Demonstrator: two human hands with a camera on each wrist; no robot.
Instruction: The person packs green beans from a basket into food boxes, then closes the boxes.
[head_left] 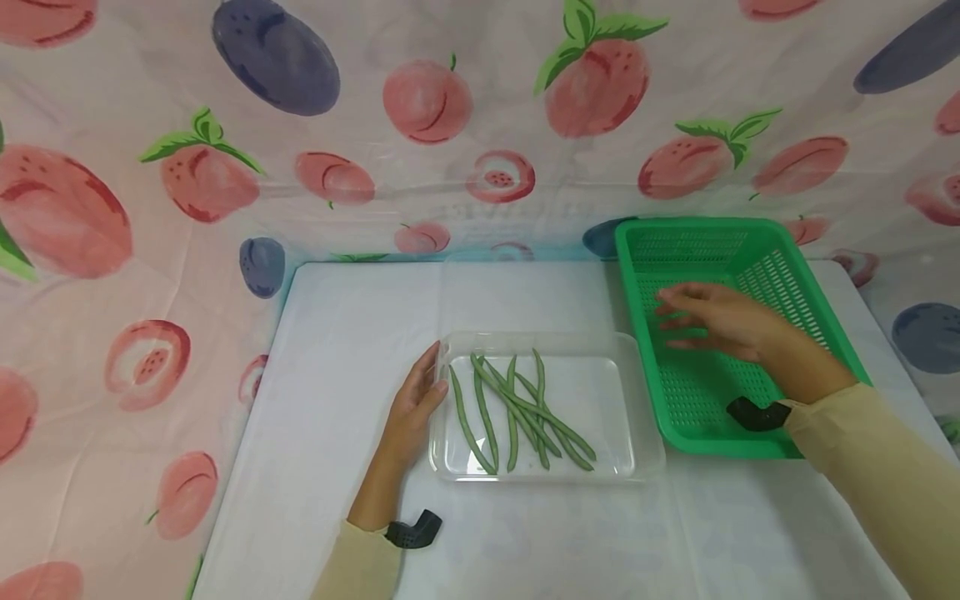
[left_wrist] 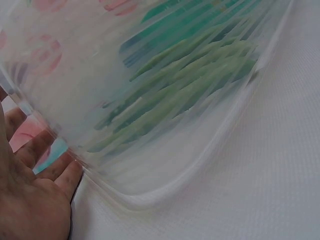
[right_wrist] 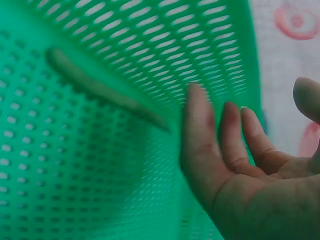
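Note:
My left hand rests along the left side of a clear plastic box, its fairly straight fingers against the outer wall and rim. Several long green beans lie crossed on the box's floor; in the left wrist view they show through the wall. Over the green plastic basket, my right hand hovers with spread, loosely bent fingers and nothing held. A single green bean appears inside the basket in the right wrist view; the head view has it hidden under the hand and arm.
Box and basket stand side by side on a white-covered table, the basket to the right with its left rim close to the box. Fruit-printed cloth rises behind the table and hangs at both sides. Dark wrist devices sit at both cuffs.

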